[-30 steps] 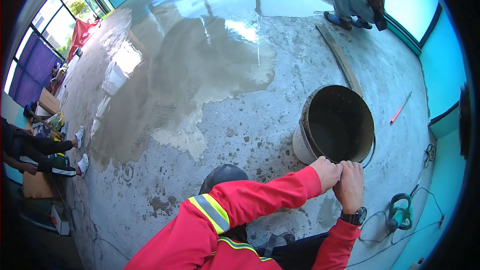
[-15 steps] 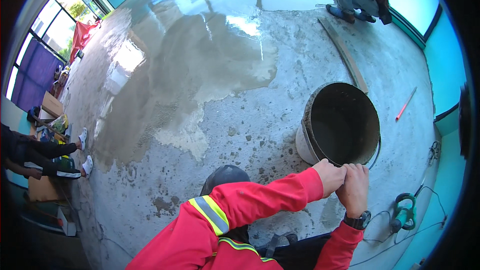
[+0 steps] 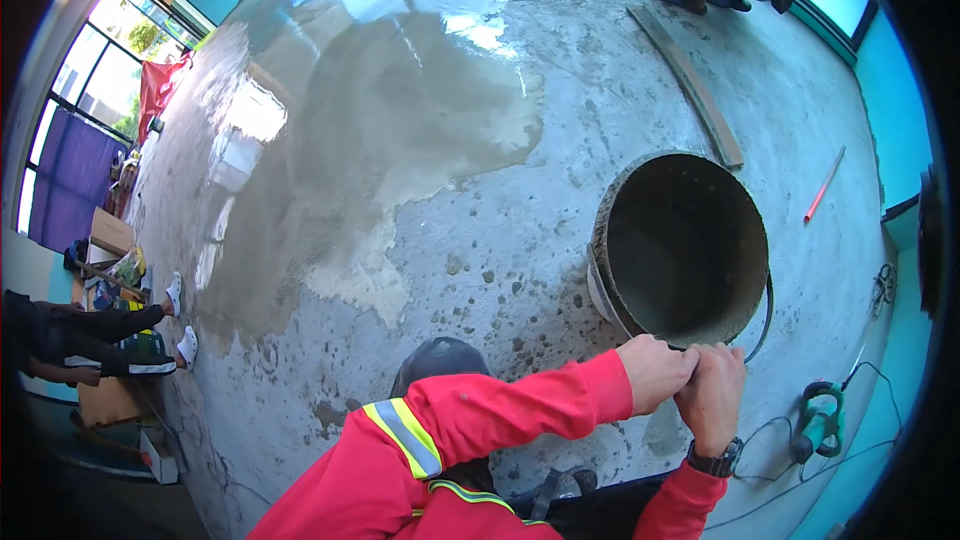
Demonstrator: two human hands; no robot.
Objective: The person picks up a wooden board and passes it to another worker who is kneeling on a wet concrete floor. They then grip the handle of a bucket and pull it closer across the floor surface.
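A bucket [image 3: 597, 285], pale outside and crusted with grey around its mouth, is tilted on the concrete floor in front of me, to the right of the middle. Grey, wet-looking mix [image 3: 672, 265] shows dimly in its shadowed inside. My left hand [image 3: 655, 375] is closed over the near part of the rim. Right beside it, touching it, my right hand [image 3: 712, 395] grips the same rim, a dark watch on its wrist. The fingertips of both hands are partly hidden. A thin dark bail handle [image 3: 768, 315] hangs at the bucket's right side.
Wet grey screed [image 3: 350, 140] spreads over the floor ahead and left. A long wooden board [image 3: 690, 90] lies beyond the bucket, a red stick [image 3: 825, 185] to its right. A green power tool [image 3: 820, 425] with its cord sits lower right. Co-workers' legs show far right and far left.
My head view has shifted a little. The bucket's mouth looks slightly larger and tipped a bit more toward me. Both hands keep their grip on the rim.
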